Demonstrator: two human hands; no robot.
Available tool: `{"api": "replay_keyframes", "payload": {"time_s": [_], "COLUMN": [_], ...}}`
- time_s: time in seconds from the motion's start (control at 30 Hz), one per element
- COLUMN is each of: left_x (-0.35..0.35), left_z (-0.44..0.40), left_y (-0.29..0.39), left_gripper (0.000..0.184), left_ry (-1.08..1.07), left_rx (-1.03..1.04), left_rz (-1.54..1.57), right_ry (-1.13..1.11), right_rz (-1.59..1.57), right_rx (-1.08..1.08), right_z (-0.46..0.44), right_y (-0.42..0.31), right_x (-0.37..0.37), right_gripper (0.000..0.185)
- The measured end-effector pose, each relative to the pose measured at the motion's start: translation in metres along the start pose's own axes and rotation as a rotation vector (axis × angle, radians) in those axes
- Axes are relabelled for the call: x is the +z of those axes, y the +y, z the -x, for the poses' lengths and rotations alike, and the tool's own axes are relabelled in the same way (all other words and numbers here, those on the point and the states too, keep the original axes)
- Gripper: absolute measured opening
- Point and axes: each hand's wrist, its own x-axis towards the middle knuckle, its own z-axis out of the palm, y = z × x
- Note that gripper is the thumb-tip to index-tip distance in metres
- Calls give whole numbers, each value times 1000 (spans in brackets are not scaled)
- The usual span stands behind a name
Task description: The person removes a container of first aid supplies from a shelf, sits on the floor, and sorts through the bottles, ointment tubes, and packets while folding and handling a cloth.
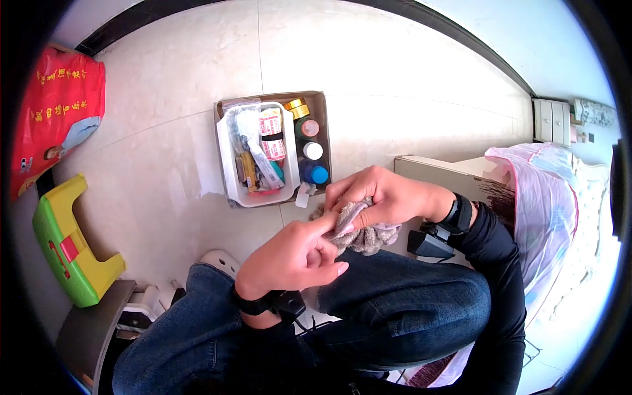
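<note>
A greyish-brown rag [370, 238] is bunched up above my knees. My right hand [385, 194] pinches it, thumb on top, with a fold pressed round the index finger of my left hand [286, 260]. That index finger points into the rag and its tip is hidden. The thumb of my left hand stands apart and the other fingers curl loosely, with nothing visible in them. Beyond the hands, a cardboard box [327, 112] on the floor holds a white plastic tray [227, 161] of small packets and tools. Beside the tray stand several bottles, one with a blue cap [318, 174].
A yellow-green plastic stool [59, 243] lies on its side at left, below a red bag [62, 112]. A black device [428, 243] sits by my right knee. At right, a pinkish plastic cover [543, 197] hangs beside a pale board [441, 168]. Tiled floor surrounds the box.
</note>
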Motion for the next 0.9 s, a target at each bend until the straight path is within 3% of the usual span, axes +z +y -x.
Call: {"api": "replay_keyframes", "payload": {"time_s": [0.13, 0.23, 0.3, 0.5, 0.57, 0.77, 0.83, 0.9], "left_x": [-6, -7, -5, -5, -6, -6, -3, -2], "left_z": [2, -1, -1, -1, -2, -8, -13, -14], "left_y": [-3, -9, -2, 1, 3, 4, -1, -3], "left_gripper": [50, 48, 46, 47, 49, 53, 55, 54], "left_ry": [-70, -84, -101, -28, -5, -10, 54, 64], "left_rx": [-2, 152, -12, 25, 45, 16, 6, 6], "left_rz": [35, -173, 78, 188, 170, 57, 84, 128], "right_ry": [-7, -41, -64, -29, -3, 128, 183, 203], "right_rz": [-17, -28, -18, -28, -12, 417, 788, 883], "right_rx": [25, 14, 4, 36, 103, 27, 34, -20], "right_z": [-1, -1, -1, 1, 1, -2, -2, -2], "right_y": [-3, -2, 0, -10, -18, -20, -22, -16], "right_x": [2, -1, -5, -10, -13, -11, -4, -1], "right_gripper": [14, 15, 16, 19, 30, 26, 26, 25]}}
